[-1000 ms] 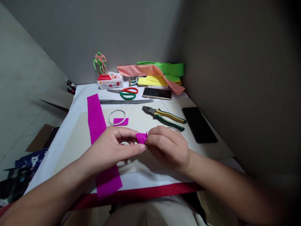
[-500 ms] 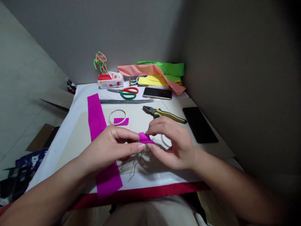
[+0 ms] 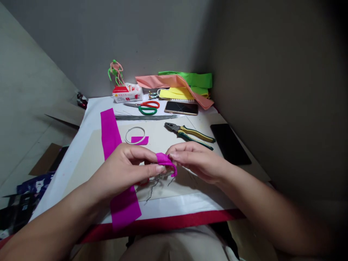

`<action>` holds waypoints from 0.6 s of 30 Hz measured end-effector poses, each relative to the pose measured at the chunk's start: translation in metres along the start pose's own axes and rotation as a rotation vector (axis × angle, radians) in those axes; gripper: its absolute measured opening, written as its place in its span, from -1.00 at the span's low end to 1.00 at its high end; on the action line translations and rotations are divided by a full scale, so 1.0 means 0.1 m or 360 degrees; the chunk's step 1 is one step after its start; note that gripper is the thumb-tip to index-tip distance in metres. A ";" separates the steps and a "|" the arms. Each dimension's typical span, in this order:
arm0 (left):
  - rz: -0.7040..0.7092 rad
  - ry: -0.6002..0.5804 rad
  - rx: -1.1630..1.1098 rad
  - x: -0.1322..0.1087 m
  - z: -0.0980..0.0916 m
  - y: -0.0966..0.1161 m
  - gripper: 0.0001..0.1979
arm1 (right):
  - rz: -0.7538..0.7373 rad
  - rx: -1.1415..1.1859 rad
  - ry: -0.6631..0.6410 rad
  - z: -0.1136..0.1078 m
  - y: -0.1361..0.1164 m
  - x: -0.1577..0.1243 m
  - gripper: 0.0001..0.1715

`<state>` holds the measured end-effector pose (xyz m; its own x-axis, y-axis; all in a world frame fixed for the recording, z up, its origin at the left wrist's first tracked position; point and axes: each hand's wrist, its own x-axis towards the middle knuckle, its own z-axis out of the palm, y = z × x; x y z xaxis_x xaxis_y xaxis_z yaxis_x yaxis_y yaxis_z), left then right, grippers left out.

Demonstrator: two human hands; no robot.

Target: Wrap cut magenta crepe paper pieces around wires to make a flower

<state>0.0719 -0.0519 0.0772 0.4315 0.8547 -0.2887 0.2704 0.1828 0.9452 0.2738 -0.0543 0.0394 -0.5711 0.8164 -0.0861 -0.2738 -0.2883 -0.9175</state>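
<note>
A small magenta crepe paper piece (image 3: 166, 161) is pinched between both hands a little above the white table (image 3: 81, 152). My left hand (image 3: 127, 169) grips its left end with thumb and fingers closed. My right hand (image 3: 195, 159) pinches its right end with the fingertips. Thin dark wires (image 3: 154, 185) dangle below the paper, near my left fingers. A long magenta paper strip (image 3: 115, 159) lies on the table partly under my left hand.
Pliers (image 3: 190, 135) lie just beyond my right hand. A wire ring (image 3: 135, 135) with a magenta scrap (image 3: 140, 140), scissors (image 3: 144, 107), straight wires (image 3: 146, 117), two phones (image 3: 181, 107) (image 3: 230, 144), a small box (image 3: 127, 93) and coloured paper (image 3: 185, 85) lie farther back. Walls close in behind and to the right.
My right hand has turned and flattened while working the magenta piece, which now curls down over the wires. The pliers' full length shows again. My left hand has barely moved.
</note>
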 end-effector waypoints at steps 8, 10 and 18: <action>0.0098 -0.0019 0.0211 0.02 -0.02 0.00 -0.92 | -0.0017 0.0139 0.0064 0.02 0.02 -0.03 -0.85; 0.0045 -0.0021 0.0208 0.01 -0.02 -0.01 -0.93 | -0.0039 0.0099 0.0070 0.02 0.00 -0.03 -0.86; -0.0061 -0.0238 0.0093 0.00 -0.05 -0.05 -0.90 | -0.0081 -0.0061 0.0129 0.07 -0.05 -0.06 -0.85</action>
<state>0.0667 -0.0501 0.0732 0.5419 0.7651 -0.3479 0.3367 0.1816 0.9239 0.2734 -0.0610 0.0469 -0.4923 0.8677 -0.0685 -0.2705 -0.2273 -0.9355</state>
